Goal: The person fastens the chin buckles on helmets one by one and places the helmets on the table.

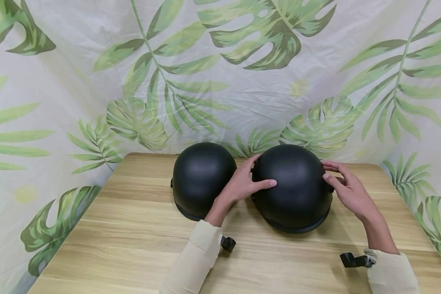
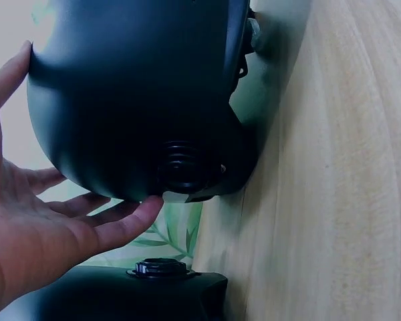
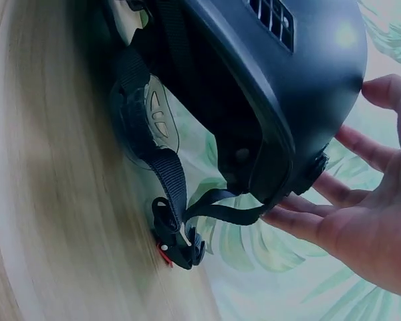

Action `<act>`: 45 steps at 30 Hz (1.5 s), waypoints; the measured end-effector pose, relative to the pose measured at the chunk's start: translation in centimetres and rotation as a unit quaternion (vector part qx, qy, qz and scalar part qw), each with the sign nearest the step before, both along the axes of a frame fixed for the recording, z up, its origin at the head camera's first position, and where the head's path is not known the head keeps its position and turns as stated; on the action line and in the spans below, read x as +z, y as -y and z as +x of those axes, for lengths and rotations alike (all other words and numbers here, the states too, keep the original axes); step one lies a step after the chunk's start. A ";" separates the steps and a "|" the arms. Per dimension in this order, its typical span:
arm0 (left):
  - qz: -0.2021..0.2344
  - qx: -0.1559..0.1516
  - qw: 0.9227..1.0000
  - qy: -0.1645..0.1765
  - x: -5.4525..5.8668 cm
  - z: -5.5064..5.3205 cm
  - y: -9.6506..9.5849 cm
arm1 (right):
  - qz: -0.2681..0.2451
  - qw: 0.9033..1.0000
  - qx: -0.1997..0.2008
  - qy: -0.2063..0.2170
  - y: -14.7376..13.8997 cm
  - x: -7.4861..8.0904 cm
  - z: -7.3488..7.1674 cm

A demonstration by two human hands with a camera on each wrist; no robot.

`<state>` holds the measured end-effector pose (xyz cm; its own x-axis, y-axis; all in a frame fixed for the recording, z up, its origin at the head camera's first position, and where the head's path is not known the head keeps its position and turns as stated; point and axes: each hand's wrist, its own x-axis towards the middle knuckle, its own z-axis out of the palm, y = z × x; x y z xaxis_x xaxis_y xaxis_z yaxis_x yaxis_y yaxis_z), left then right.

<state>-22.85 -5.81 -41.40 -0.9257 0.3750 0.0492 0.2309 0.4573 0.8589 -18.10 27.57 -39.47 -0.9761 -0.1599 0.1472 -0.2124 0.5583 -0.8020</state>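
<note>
Two black helmets are in the head view. Between both hands is the right helmet, its dome facing up. My left hand grips its left side, thumb on the front of the dome and fingers toward the back. On the opposite side my right hand holds it with thumb and fingertips at the edge. In the right wrist view, a chin strap with a buckle hangs from the helmet's tilted rim toward the tabletop. The left helmet stands just beyond my left wrist, partly hidden by it.
Both helmets are near the back of a wooden table. A leaf-patterned cloth hangs behind and at the sides of it. Black wrist mounts stick out from both sleeves above the table.
</note>
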 end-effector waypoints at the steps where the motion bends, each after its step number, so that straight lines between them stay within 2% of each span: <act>1: -0.003 0.002 1.000 -0.001 0.0 0.1 -0.1 | 0.000 1.000 0.000 0.003 0.0 0.0 0.0; 8: -0.013 -0.002 1.000 -0.004 0.0 0.2 -0.3 | -0.008 0.999 0.006 0.047 0.0 -0.1 0.0; 12: 0.012 -0.033 0.999 0.005 -0.5 0.1 0.0 | -0.008 0.998 0.007 0.067 -0.2 -0.4 -0.2; 16: 0.003 -0.061 0.998 -0.005 -1.1 0.1 0.1 | -0.007 0.996 0.011 0.085 -0.3 -0.9 -0.6; 18: -0.010 -0.062 0.998 -0.009 -1.3 0.3 -0.1 | -0.011 0.995 0.015 0.099 -0.4 -1.2 -0.7; 23: -0.023 -0.038 0.999 -0.006 -1.3 0.9 -0.8 | -0.021 0.992 0.023 0.120 -0.7 -1.8 -0.9; 30: -0.030 -0.012 0.999 -0.008 -1.2 1.0 -1.3 | -0.029 0.993 0.027 0.116 -0.9 -2.1 -1.0; 38: -0.028 -0.041 0.999 -0.013 -1.5 0.8 -0.8 | -0.029 0.994 0.025 0.103 -1.4 -2.4 -1.1; 43: 0.005 -0.038 0.999 -0.034 -1.5 0.7 -0.7 | -0.055 0.996 0.011 0.070 -1.4 -2.3 -0.9; 45: 0.014 -0.030 0.998 -0.048 -2.0 0.3 -0.8 | -0.062 0.996 0.008 0.056 -1.3 -2.2 -1.0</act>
